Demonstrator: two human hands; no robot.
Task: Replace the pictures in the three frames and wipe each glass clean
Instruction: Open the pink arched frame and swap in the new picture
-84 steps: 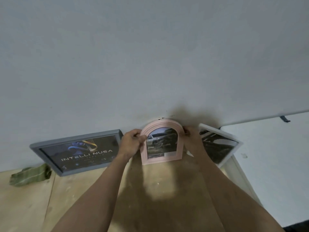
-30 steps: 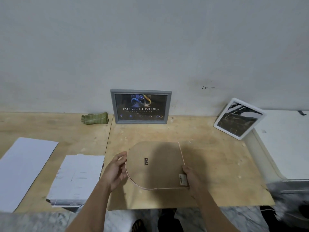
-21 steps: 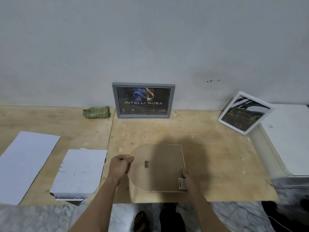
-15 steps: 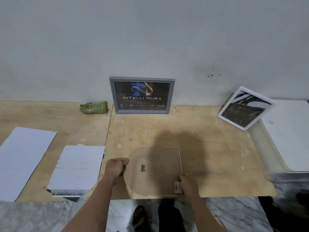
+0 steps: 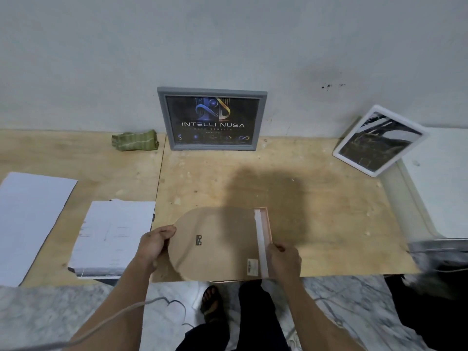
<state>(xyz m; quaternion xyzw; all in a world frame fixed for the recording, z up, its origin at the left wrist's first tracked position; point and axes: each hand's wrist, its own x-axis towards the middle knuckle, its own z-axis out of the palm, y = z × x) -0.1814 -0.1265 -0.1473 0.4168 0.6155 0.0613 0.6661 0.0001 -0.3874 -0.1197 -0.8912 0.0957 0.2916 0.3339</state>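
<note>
The left hand (image 5: 154, 245) pinches the rounded edge of the backing board (image 5: 215, 245). The right hand (image 5: 283, 258) grips the pink frame (image 5: 266, 239), face-down at the table's (image 5: 329, 224) near edge. The board is slid partly out: first frame opened only. Grey frame (image 5: 212, 119), white frame (image 5: 379, 140) and cloth (image 5: 135, 140) appear untouched.

Plywood tabletop (image 5: 316, 198): frames, papers, cloth.

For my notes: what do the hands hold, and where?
The brown arch-shaped backing board: left hand pinches its curved end, right hand its straight edge.
</note>
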